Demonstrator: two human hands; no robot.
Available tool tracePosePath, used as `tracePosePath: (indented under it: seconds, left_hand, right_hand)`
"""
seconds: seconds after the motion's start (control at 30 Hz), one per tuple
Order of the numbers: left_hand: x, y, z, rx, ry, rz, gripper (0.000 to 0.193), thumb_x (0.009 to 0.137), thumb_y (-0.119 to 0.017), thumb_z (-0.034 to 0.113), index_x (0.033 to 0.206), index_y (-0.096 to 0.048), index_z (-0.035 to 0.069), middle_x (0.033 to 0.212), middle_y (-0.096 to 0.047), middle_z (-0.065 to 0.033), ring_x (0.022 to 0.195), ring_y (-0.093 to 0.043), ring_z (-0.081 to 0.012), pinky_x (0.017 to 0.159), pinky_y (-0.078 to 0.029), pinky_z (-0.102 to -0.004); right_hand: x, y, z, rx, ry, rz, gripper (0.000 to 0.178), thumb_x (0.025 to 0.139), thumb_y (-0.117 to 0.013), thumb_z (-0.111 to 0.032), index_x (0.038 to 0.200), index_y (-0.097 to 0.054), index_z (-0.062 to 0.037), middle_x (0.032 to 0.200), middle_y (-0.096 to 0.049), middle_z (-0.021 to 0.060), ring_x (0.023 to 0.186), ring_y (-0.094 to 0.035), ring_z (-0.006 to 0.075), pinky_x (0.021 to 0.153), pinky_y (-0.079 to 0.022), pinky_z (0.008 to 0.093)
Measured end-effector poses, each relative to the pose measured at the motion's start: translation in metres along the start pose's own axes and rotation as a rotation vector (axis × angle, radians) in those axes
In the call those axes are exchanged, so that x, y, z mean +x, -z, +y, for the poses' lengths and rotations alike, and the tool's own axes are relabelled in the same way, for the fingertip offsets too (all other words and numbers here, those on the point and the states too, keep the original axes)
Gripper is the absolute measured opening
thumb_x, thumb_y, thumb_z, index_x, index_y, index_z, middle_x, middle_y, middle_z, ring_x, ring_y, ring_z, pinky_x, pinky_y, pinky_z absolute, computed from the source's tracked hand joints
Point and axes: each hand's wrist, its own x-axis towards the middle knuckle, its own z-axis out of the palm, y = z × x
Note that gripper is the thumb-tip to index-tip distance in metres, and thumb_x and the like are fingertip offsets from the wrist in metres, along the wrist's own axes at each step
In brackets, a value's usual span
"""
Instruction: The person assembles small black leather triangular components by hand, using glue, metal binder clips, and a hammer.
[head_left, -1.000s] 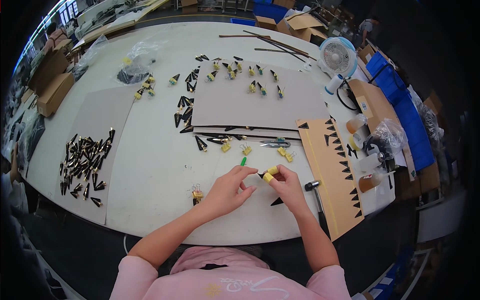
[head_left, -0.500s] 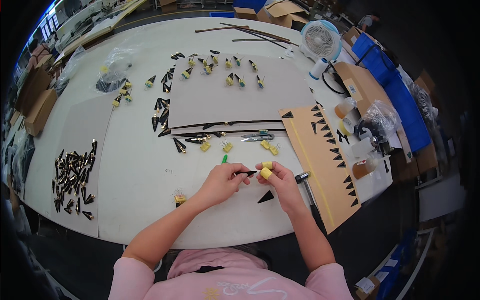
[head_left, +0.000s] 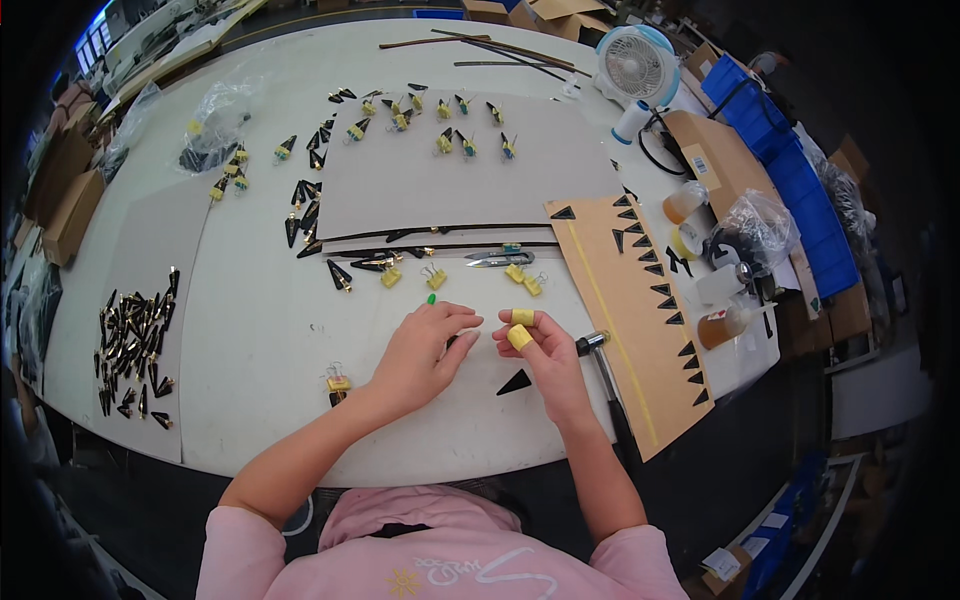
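Observation:
My left hand point(head_left: 425, 350) is above the middle of the white table point(head_left: 270, 330), its fingers curled. A dark bit of a black pointed piece point(head_left: 452, 341) shows between thumb and fingers; the rest is hidden. My right hand point(head_left: 548, 365) faces it a short gap away. Yellow tape point(head_left: 520, 337) wraps its thumb and index finger, whose tips are apart with nothing visible between them. Below, a flat black triangle point(head_left: 514, 383) lies on the table. A green-tipped item point(head_left: 432, 298) sticks out beyond my left hand. Beside my left wrist is a yellow binder clip point(head_left: 338, 382) on a dark piece.
A hammer point(head_left: 605, 380) lies right of my right hand, against a brown board point(head_left: 640, 350) edged with black triangles. Snips point(head_left: 500, 260) and binder clips point(head_left: 434, 277) lie ahead. Black-and-gold pieces point(head_left: 135, 340) are heaped left. A fan point(head_left: 636, 65) and bottles point(head_left: 720, 325) stand right.
My hands have drawn apart. The black piece that pointed from my left fingers toward the right hand is now mostly hidden in my left hand. The whole view has shifted slightly.

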Motion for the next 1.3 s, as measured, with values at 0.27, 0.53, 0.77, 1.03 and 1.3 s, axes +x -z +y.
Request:
tracePosePath:
  seconds: [0.27, 0.53, 0.77, 1.03, 1.3]
  left_hand:
    - [-0.009, 0.01, 0.026, -0.899, 0.398, -0.072, 0.025, 0.092, -0.062, 0.01, 0.114, -0.062, -0.002, 0.106, -0.066, -0.0065, 0.098, -0.062, -0.0129, 0.088, -0.049, -0.0283]
    - [-0.031, 0.038, 0.042, -0.416, 0.021, -0.215, 0.035, 0.085, -0.067, 0.008, 0.118, -0.059, 0.003, 0.109, -0.065, -0.0092, 0.089, -0.066, -0.0186, 0.077, -0.054, -0.0303]
    - [-0.062, 0.036, 0.046, -0.037, -0.277, -0.171, 0.03, 0.082, -0.07, 0.012, 0.109, -0.058, 0.004, 0.095, -0.063, -0.0063, 0.079, -0.065, -0.0253, 0.065, -0.055, -0.0343]
    - [-0.066, 0.023, 0.054, -0.039, -0.339, -0.103, 0.027, 0.078, -0.066, 0.01, 0.102, -0.055, 0.003, 0.087, -0.061, -0.0069, 0.079, -0.063, -0.0225, 0.061, -0.053, -0.0325]
    - [-0.075, 0.016, 0.038, 0.18, -0.435, -0.272, 0.017, 0.08, -0.06, 0.012, 0.085, -0.047, 0.002, 0.076, -0.055, -0.0077, 0.068, -0.061, -0.0194, 0.049, -0.05, -0.0302]
  right_hand:
    - [-0.006, -0.028, 0.0, 0.056, 0.099, 0.0, 0.055, 0.089, -0.062, -0.006, 0.138, -0.037, -0.0006, 0.125, -0.051, 0.0136, 0.104, -0.057, 0.0158, 0.085, -0.052, 0.0291]
    - [-0.019, -0.042, -0.014, 0.074, -0.12, -0.272, 0.094, 0.076, -0.064, 0.009, 0.151, -0.012, -0.0128, 0.137, -0.037, 0.0162, 0.109, -0.055, 0.0178, 0.093, -0.05, 0.0301]
    - [-0.046, -0.039, -0.016, 0.19, -0.433, -0.574, 0.081, 0.08, -0.065, -0.005, 0.149, -0.023, -0.0056, 0.135, -0.046, 0.012, 0.119, -0.051, 0.0182, 0.103, -0.039, 0.0329]
    - [-0.063, -0.051, -0.014, 0.129, -0.355, -0.433, 0.076, 0.083, -0.06, -0.003, 0.149, -0.023, -0.0062, 0.137, -0.042, 0.0114, 0.125, -0.046, 0.0195, 0.105, -0.036, 0.0337]
    - [-0.084, -0.058, -0.012, 0.284, -0.642, -0.358, 0.061, 0.093, -0.049, -0.002, 0.148, -0.023, -0.0085, 0.139, -0.038, 0.0113, 0.125, -0.046, 0.02, 0.103, -0.042, 0.0352]
